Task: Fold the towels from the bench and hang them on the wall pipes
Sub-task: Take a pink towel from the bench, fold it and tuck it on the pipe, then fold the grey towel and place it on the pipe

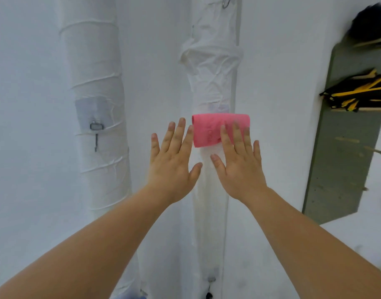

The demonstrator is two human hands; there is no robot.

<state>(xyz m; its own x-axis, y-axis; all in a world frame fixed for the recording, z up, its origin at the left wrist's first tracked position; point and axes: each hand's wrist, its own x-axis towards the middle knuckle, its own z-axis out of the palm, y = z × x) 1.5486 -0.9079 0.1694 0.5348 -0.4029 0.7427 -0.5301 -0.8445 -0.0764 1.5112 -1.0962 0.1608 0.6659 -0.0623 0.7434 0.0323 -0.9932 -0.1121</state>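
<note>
**Pink towel on the right pipe, both hands open**

Left to right. Wrapped left pipe point(96, 117): a metal hook point(96, 134) on a grey patch, nothing on it. Left hand point(174, 160): flat, fingers spread, holding nothing, fingertips just beside the towel's left edge. Pink towel point(215, 129): folded small, draped across the wrapped right pipe point(211, 83); can't see what it's hung on. Right hand point(239, 167): also open, gripping nothing, fingers overlapping the towel's lower right; contact or hover, can't tell. Far right: grey board point(345, 147) with black-and-yellow items point(355, 93).

Handling guess: light, soft, limp cloth that slides if nudged. Best to pinch both side edges near the top fold rather than pull the bottom.
</note>
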